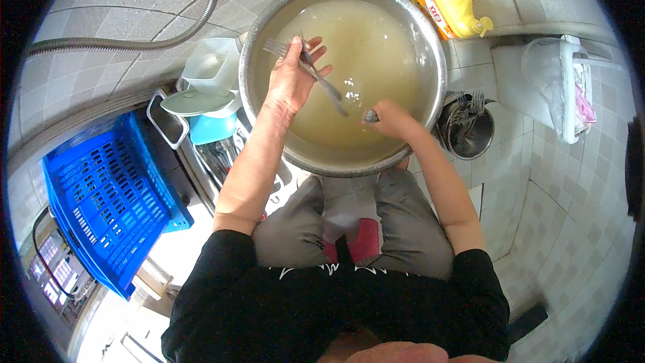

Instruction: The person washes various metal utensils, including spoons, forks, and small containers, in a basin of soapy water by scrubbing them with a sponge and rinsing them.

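Note:
A large round metal basin (438, 70) full of cloudy yellowish water stands in front of my knees. Over its left side, my left hand (290, 84) holds several metal forks (330, 92), with tines showing past the thumb and fingers and a handle pointing down to the right. My right hand (393, 119) is closed round a small grey thing (371, 116) just above the water near the basin's near right side; its kind is hard to make out. Right of the basin, a metal pot (482, 136) holds more forks (467, 113), tines up.
A yellow jug with a pump top (453, 7) stands at the far right, near a white bin with a plastic liner (571, 94). To the left are plastic tubs (211, 67), loose cutlery (218, 154) and a blue crate (111, 195). A flexible hose (134, 43) runs along the wall.

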`<state>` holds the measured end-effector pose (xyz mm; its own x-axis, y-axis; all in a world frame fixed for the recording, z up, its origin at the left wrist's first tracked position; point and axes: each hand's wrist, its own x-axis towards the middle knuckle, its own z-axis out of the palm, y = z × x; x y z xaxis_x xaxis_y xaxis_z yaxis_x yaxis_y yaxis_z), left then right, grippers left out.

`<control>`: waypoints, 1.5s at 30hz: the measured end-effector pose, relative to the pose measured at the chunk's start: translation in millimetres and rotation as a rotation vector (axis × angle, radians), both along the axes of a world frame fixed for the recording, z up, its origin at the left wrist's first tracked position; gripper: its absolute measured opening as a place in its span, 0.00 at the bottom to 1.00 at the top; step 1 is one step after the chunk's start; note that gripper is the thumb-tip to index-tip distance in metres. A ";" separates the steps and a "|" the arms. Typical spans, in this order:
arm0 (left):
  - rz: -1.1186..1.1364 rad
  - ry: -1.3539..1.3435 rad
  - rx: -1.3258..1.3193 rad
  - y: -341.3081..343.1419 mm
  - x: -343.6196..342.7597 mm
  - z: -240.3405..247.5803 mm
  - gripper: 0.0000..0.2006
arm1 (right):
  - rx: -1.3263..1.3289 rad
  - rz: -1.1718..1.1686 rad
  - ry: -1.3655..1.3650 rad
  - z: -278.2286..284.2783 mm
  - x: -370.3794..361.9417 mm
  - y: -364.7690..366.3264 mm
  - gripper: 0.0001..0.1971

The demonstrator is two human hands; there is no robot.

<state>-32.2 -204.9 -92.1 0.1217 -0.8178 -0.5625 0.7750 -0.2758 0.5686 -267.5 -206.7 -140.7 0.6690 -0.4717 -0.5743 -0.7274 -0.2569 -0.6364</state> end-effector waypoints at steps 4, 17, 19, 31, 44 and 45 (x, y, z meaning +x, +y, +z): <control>-0.004 0.016 0.060 -6.4 -18.2 5.3 0.18 | 0.117 -0.147 -0.079 -17.4 -6.2 19.3 0.19; -0.346 0.006 -0.441 0.1 -190.7 92.0 0.18 | 0.111 -0.152 -0.108 -15.0 1.0 48.6 0.15; -0.399 0.009 -0.561 1.0 -223.9 84.5 0.18 | 0.150 -0.166 -0.143 -2.0 -6.4 47.3 0.14; -0.575 -0.470 -0.643 16.9 -282.3 19.1 0.05 | 0.209 -0.082 -0.231 -13.4 -1.9 45.5 0.14; -0.525 -0.905 -0.698 19.9 -265.4 74.7 0.37 | 0.212 -0.331 -0.082 -44.0 12.9 45.4 0.13; -0.529 -1.031 -0.790 18.6 -262.6 75.9 0.37 | 0.213 -0.324 -0.082 -44.4 15.0 45.5 0.13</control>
<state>-294.8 -186.3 -16.3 -0.2255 -0.9505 0.2138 -0.1751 0.2554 0.9508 -252.5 -161.2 -185.1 0.5526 -0.5420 -0.6331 -0.6935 0.1223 -0.7100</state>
